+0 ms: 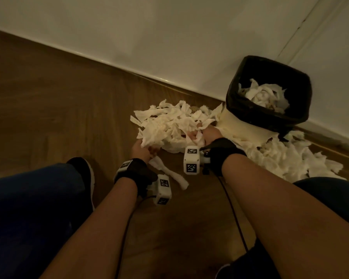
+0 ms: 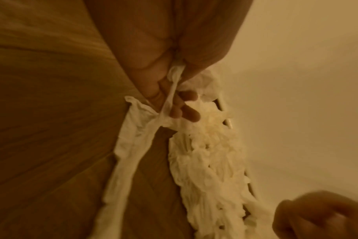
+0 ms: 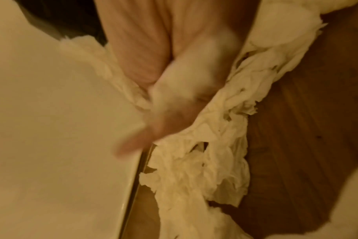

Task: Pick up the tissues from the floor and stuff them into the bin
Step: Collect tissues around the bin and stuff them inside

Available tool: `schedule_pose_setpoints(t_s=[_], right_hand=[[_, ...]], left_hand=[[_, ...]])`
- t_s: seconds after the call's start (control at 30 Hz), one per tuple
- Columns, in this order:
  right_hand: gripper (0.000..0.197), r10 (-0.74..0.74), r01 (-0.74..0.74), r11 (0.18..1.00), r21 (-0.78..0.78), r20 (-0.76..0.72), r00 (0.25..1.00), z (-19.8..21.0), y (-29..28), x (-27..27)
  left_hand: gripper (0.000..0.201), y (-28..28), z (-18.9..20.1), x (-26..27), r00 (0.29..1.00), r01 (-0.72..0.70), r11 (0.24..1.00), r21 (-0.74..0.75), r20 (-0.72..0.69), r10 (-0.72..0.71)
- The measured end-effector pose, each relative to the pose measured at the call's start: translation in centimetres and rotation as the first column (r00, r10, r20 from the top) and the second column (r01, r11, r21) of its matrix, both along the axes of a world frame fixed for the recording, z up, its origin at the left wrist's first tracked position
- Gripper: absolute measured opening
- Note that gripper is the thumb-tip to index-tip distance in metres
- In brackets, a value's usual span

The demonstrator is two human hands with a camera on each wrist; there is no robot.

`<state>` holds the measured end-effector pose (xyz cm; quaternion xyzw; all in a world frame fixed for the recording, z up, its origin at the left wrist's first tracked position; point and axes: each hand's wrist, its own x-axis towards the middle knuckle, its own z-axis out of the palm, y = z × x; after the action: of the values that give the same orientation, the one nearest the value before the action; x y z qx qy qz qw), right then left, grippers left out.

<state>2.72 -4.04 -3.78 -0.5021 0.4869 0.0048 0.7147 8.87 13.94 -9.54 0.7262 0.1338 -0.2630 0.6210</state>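
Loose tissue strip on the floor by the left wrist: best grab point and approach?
Take the tissue strip at its twisted, narrow middle, coming straight down from above. It lies flat and apart from the main tissue pile, so a top pinch with the left hand probably lifts it cleanly; its flared ends would likely tear.

Bare forearms end in black fabric wrist straps, each carrying a white box-shaped camera unit printed with black-and-white square coded markers. A second such white unit sits at the right wrist. Thin black cables trail back along both arms. Dark blue trousers cover the legs; a black shoe with a white sole edge shows at left.
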Motion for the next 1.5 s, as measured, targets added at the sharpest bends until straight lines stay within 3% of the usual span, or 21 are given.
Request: schedule_pose_setpoints(t_s=[0.1,0.17,0.2,0.3,0.33,0.4,0.47,0.5,0.57,0.67,0.77,0.83,0.97,1.1,1.17,1.23,1.3,1.43,1.5], right_hand=[[0.036,0.011,-0.02,0.987,0.159,0.055,0.998,2.5,-0.5,-0.5],[0.035,-0.038,0.0,0.962,0.274,0.134,0.99,4.4,-0.6,-0.5],[0.035,-0.046,-0.002,0.965,0.264,0.177,0.983,5.5,-0.7,-0.6],[0.053,-0.081,0.015,0.977,0.215,0.305,0.949,8.8,-1.1,-1.0],[0.059,-0.09,0.02,0.978,0.206,0.335,0.938,9.9,-1.3,-1.2],[0.054,-0.13,0.055,0.979,0.198,0.392,0.911,12.0,-1.6,-1.6],[0.026,-0.146,0.082,0.984,0.161,0.444,0.884,14.3,-1.7,-2.5],[0.018,-0.13,0.076,0.988,0.132,0.47,0.873,15.2,-1.9,-2.9],[0.03,-0.091,0.046,0.994,0.099,0.523,0.847,16.7,-2.6,-3.8],[0.039,-0.121,0.044,0.989,0.14,0.604,0.788,18.8,-3.8,-5.1],[0.033,-0.201,0.145,0.98,0.14,0.623,0.756,20.2,-5.4,-6.6],[0.029,-0.162,0.193,0.981,0.01,0.587,0.793,20.3,-6.6,-7.7],[0.035,-0.085,0.204,0.951,-0.232,0.437,0.895,18.9,-8.6,-8.6],[0.033,0.17,-0.072,0.867,-0.494,0.158,0.973,17.9,-8.9,-8.1],[0.042,0.277,-0.23,0.87,-0.435,0.048,0.96,17.8,-8.7,-7.9],[0.055,0.49,-0.452,0.775,-0.442,-0.032,0.871,17.8,-8.0,-7.8],[0.062,0.605,-0.568,0.688,-0.452,-0.074,0.792,17.5,-7.2,-7.5],[0.023,0.577,-0.516,0.7,-0.494,-0.034,0.816,16.9,-5.7,-6.4],[0.018,0.5,-0.407,0.75,-0.522,0.045,0.865,16.8,-5.6,-6.1]], left_hand=[[0.031,-0.5,1.7,0.8,0.995,-0.077,0.993,-0.091,-0.077,0.07],[0.013,-1.1,3.3,1.0,0.993,-0.071,0.987,-0.141,-0.1,0.057],[0.014,-1.4,4.2,1.0,0.994,-0.045,0.985,-0.169,-0.106,0.027],[0.062,-2.8,7.0,0.9,0.994,0.081,0.97,-0.228,-0.051,-0.095],[0.067,-3.3,7.8,1.0,0.993,0.104,0.967,-0.233,-0.028,-0.114],[0.045,-4.7,9.8,1.3,0.995,0.103,0.968,-0.227,0.037,-0.097],[0.023,-6.0,11.5,1.5,0.977,0.141,0.976,-0.164,0.183,-0.11],[0.029,-6.7,12.3,1.6,0.959,0.183,0.973,-0.14,0.242,-0.145],[0.039,-7.9,13.8,1.4,0.927,0.261,0.956,-0.134,0.312,-0.21],[0.042,-9.5,16.5,0.7,0.933,0.31,0.898,-0.312,0.282,-0.224],[0.037,-11.1,19.4,-0.4,0.931,0.331,0.84,-0.429,0.296,-0.216],[0.029,-12.1,21.2,-1.2,0.915,0.376,0.8,-0.468,0.325,-0.24],[0.034,-13.7,23.8,-2.0,0.819,0.515,0.786,-0.341,0.468,-0.333],[0.043,-14.9,25.8,-2.2,0.732,0.57,0.785,-0.242,0.583,-0.352],[0.046,-15.4,26.5,-2.1,0.719,0.573,0.782,-0.245,0.608,-0.336],[0.046,-15.7,27.1,-2.3,0.708,0.586,0.765,-0.269,0.629,-0.321],[0.042,-16.0,27.5,-2.6,0.711,0.595,0.744,-0.305,0.632,-0.309],[0.035,-16.5,27.5,-3.2,0.778,0.573,0.707,-0.416,0.546,-0.31],[0.032,-16.5,27.0,-2.9,0.817,0.537,0.699,-0.473,0.496,-0.292]])
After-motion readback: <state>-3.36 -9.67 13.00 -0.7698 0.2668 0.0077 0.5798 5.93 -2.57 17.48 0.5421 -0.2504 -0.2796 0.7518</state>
